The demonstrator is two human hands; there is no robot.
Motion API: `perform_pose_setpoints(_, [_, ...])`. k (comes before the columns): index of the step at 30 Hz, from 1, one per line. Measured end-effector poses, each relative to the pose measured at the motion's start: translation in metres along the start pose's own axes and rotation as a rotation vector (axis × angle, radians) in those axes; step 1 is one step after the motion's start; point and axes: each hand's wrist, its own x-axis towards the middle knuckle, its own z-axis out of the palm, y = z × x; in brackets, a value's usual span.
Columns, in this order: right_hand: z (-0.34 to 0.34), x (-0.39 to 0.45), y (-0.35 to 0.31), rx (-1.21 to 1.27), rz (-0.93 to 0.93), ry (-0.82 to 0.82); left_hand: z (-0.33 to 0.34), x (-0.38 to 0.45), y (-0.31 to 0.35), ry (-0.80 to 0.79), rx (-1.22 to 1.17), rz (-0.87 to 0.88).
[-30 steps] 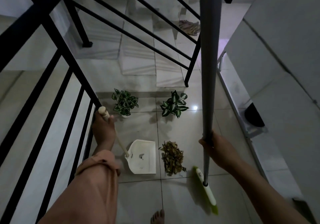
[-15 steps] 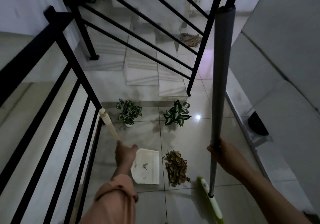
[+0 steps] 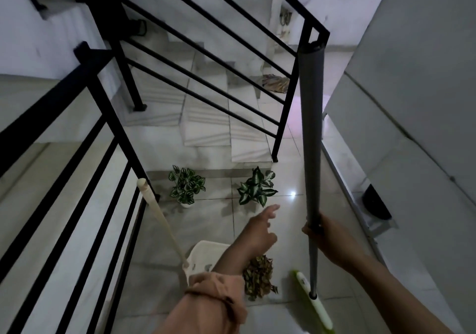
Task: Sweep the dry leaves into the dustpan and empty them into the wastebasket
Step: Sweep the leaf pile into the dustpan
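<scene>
Right grip [image 3: 324, 233] wraps broom handle [image 3: 310, 132]; left grip [image 3: 258, 230] loose, empty. Sweep leaves [image 3: 258, 277] low toward dustpan [image 3: 206, 253], short strokes.

- dustpan [image 3: 206, 252] on the floor [image 3: 280, 313] in front of me, leaf pile [image 3: 258, 277] just right of it
- broom head [image 3: 313, 301] right of the leaves
- dustpan's handle [image 3: 161, 220] leans left to the railing [image 3: 77, 179]
- two potted plants [image 3: 186, 185] further ahead, stairs [image 3: 206, 117] behind them
- bin [image 3: 376, 206] far right by the wall
</scene>
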Motion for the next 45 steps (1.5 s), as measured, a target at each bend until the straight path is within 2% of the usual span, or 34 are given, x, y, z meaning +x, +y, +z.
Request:
perform_pose_setpoints(8, [-0.01, 0.021, 0.024, -0.065, 0.018, -0.032, 0.043, 0.012, 0.013, 0.0, 0.041, -0.017])
perform_pose_setpoints(12, [-0.012, 0.026, 0.032, -0.042, 0.029, -0.032, 0.056, 0.014, 0.023, 0.03, -0.036, -0.012])
perform_pose_setpoints(15, [-0.013, 0.028, 0.04, -0.02, 0.026, -0.029, 0.054, 0.004, 0.037, 0.123, -0.112, 0.101])
perform_pose_setpoints(20, [-0.001, 0.025, 0.036, 0.034, -0.048, 0.019, 0.034, -0.026, 0.079, 0.241, -0.086, 0.427])
perform_pose_setpoints(23, [0.002, 0.022, 0.032, 0.052, -0.134, 0.048, 0.032, -0.035, 0.097, 0.26, -0.047, 0.437])
perform_pose_setpoints(25, [0.001, 0.022, 0.032, -0.022, -0.168, 0.037, 0.033, -0.036, 0.1, 0.256, -0.018, 0.455])
perform_pose_setpoints(29, [-0.01, 0.014, 0.033, -0.102, -0.142, -0.06, 0.041, -0.037, 0.103, 0.244, -0.015, 0.459])
perform_pose_setpoints(34, [-0.009, -0.005, 0.021, -0.124, -0.141, -0.084, 0.038, -0.047, 0.093, 0.214, -0.042, 0.456])
perform_pose_setpoints(37, [0.01, -0.01, -0.001, -0.045, -0.118, -0.06, 0.028, -0.069, 0.071, 0.182, -0.067, 0.432])
perform_pose_setpoints(39, [0.03, -0.012, -0.016, -0.098, -0.114, -0.101, 0.016, -0.088, 0.053, 0.175, -0.143, 0.382])
perform_pose_setpoints(42, [0.072, -0.017, -0.032, -0.186, -0.047, -0.214, -0.005, -0.116, 0.021, 0.236, -0.181, 0.35])
perform_pose_setpoints(45, [0.104, -0.026, -0.043, -0.154, -0.006, -0.255, -0.015, -0.142, -0.006, 0.296, -0.198, 0.35])
